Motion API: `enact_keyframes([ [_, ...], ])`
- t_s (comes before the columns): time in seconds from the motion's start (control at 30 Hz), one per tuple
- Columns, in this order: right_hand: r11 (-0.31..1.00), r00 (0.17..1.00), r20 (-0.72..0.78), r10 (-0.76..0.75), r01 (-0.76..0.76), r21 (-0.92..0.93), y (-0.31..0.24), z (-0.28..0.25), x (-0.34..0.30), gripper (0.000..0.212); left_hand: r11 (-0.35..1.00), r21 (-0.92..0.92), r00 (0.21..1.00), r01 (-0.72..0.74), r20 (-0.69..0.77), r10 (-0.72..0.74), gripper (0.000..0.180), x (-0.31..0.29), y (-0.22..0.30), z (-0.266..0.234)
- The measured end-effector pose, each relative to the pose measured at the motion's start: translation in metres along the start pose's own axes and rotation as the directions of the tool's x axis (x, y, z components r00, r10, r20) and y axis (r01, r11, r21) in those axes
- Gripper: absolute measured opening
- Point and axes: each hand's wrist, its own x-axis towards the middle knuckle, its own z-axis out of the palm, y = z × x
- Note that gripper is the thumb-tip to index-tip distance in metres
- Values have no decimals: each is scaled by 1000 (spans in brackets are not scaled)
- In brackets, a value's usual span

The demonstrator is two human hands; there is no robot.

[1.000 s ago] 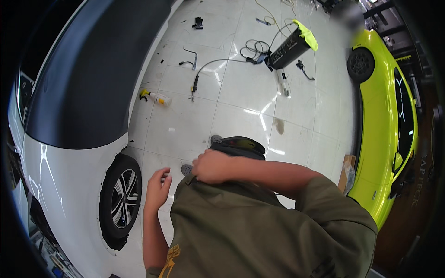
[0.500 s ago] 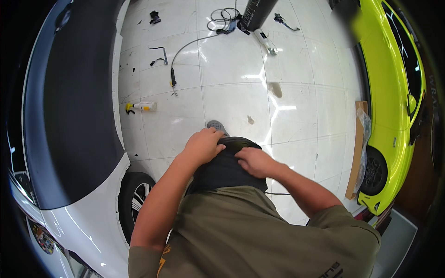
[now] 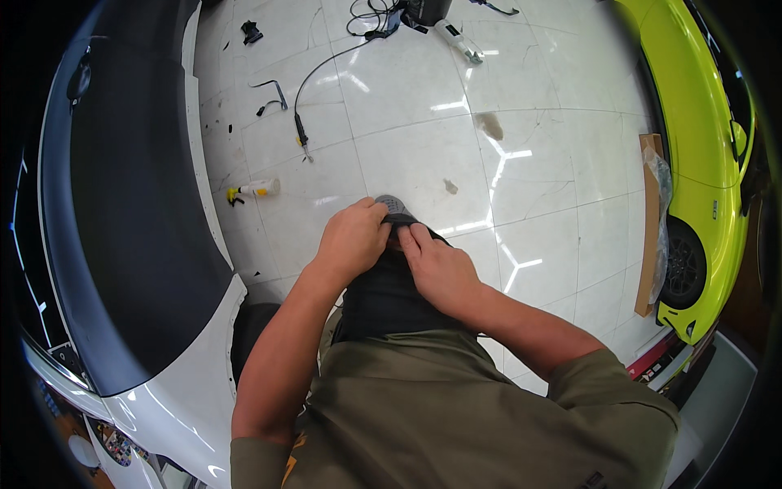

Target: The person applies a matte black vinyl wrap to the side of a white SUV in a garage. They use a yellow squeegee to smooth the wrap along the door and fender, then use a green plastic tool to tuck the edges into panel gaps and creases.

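Note:
Black pants [image 3: 376, 295] cover my legs below an olive T-shirt [image 3: 456, 399]. My left hand [image 3: 352, 238] is closed, its fingers pinching a dark folded edge of the pants over my raised leg. From the other side my right hand [image 3: 442, 265] grips the same fold, its fingers bent around the cloth. The two hands nearly meet there, and their fingertips are partly hidden by the fabric. Just beyond them a grey shoe [image 3: 393, 205] shows on the floor.
A car with a dark panel [image 3: 138, 179] and white body stands at left, a yellow-green car [image 3: 692, 106] at right beside a long cardboard box [image 3: 649, 236]. On the tiles lie a spray bottle [image 3: 259, 188], a hose with a metal-tipped wand [image 3: 300, 130] and a white bottle-like object [image 3: 459, 41].
Both hands have moved a little farther forward with the cloth. My right hand has come closer to the left. The whole view has shifted slightly, with the floor things sitting higher.

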Motion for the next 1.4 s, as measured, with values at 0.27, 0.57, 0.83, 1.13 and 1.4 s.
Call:
enact_keyframes([
  [0.27,978,965,159,-210,204,49,29,-1,-31,23,995,-100,1000,9,2,-9,14,-7,2,-8],
  [0.57,977,874,453,176,-213,31,41,44,24,29,995,-24,995,-96,-1,96,14,-7,13,21],
  [0.83,960,839,511,187,-46,-276,64,29,25,38,975,-183,988,-126,-106,108,23,-36,7,28],
  [1.13,970,899,392,195,-119,-212,66,3,17,40,754,-462,758,466,-230,-610,33,-267,-153,83],
  [1.4,956,807,553,206,-44,-291,29,-48,30,55,356,-664,674,658,307,-672,25,-464,-65,277],
])
